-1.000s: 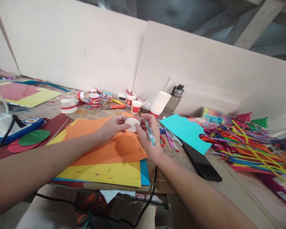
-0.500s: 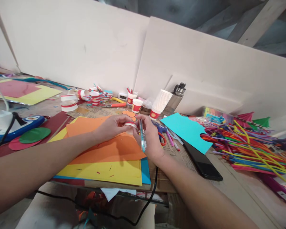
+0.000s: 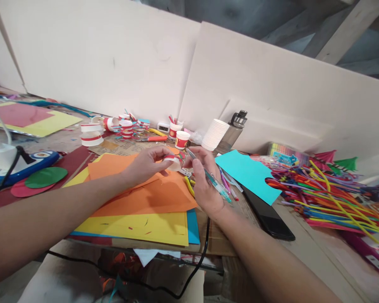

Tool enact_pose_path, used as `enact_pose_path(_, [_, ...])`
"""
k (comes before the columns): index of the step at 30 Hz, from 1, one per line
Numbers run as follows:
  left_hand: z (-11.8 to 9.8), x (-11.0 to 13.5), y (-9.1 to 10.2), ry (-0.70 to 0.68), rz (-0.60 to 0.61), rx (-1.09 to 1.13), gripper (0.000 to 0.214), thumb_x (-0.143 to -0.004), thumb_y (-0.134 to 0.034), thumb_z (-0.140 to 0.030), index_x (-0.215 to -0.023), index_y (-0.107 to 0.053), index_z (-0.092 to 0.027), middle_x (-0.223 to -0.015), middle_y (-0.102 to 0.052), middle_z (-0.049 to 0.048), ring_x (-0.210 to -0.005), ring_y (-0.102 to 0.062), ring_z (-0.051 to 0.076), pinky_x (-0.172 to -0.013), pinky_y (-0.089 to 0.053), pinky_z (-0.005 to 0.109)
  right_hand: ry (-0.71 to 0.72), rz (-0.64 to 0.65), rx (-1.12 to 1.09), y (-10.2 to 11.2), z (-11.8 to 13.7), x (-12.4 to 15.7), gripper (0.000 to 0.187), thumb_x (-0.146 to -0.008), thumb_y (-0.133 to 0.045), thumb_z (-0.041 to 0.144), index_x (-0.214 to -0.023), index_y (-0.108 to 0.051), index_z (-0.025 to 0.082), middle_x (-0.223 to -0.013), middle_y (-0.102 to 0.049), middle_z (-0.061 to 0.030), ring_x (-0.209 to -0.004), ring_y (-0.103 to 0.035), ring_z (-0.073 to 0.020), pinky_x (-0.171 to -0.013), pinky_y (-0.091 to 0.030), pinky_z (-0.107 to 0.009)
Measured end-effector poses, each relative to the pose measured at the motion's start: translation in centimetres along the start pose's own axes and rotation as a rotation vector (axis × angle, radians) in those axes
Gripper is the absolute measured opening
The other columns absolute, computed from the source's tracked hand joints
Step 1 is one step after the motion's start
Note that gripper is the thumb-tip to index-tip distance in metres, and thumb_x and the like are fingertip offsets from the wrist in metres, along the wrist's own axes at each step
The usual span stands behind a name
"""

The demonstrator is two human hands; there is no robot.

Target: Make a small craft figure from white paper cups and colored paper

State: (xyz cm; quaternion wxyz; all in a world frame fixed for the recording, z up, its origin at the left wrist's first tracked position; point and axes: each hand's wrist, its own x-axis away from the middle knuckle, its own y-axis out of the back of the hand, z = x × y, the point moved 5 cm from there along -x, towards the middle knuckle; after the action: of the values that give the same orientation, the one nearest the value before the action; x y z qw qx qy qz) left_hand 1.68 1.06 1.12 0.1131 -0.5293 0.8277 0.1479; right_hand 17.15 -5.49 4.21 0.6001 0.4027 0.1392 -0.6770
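The left hand [image 3: 153,163] holds a curved paper piece [image 3: 173,160], white and smooth with a red band, narrowly between thumb and fingers. This piece is above the matte orange sheets [image 3: 145,195], which lie on flat yellow paper [image 3: 164,229]. The right hand [image 3: 206,179] grips a slim, transparent turquoise pen [image 3: 217,185], just beside the piece, and partly hides a yellow-handled tool [image 3: 189,186]. Behind, on the bench [image 3: 306,256], stand a paper cup [image 3: 182,139] and a leaning cup stack [image 3: 215,134]. At right, a stiff turquoise sheet [image 3: 243,172] partly covers a black, flat object [image 3: 268,214], near many fuzzy coloured stems [image 3: 331,198].
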Motion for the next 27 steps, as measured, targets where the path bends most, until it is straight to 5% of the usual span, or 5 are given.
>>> enact_pose_path(6, [0.00,-0.10,-0.10,-0.045,0.003,0.006,0.014,-0.082,-0.067,-0.027,-0.089,-0.064,-0.015,-0.089,-0.069,0.0034,-0.082,-0.069,0.017,-0.066,-0.064,0.031,-0.076,0.008,-0.070,-0.65,-0.72,0.35,0.011,-0.096,-0.057,0.033,-0.099,-0.054,0.023,-0.088,-0.064,-0.0009,-0.079,-0.062,-0.0149,-0.070,-0.051,-0.030])
enact_pose_path(27, [-0.08,0.21,-0.48,-0.018,0.039,0.035,0.030,-0.081,-0.072,-0.041,-0.100,-0.073,-0.018,-0.097,-0.073,0.0053,-0.088,-0.071,0.019,-0.076,-0.065,0.033,-0.066,0.002,-0.046,-0.16,-1.09,0.31,0.022,-0.100,-0.050,0.043,-0.103,-0.057,0.023,-0.087,-0.064,-0.0018,-0.084,-0.064,-0.0163,-0.078,-0.051,-0.033])
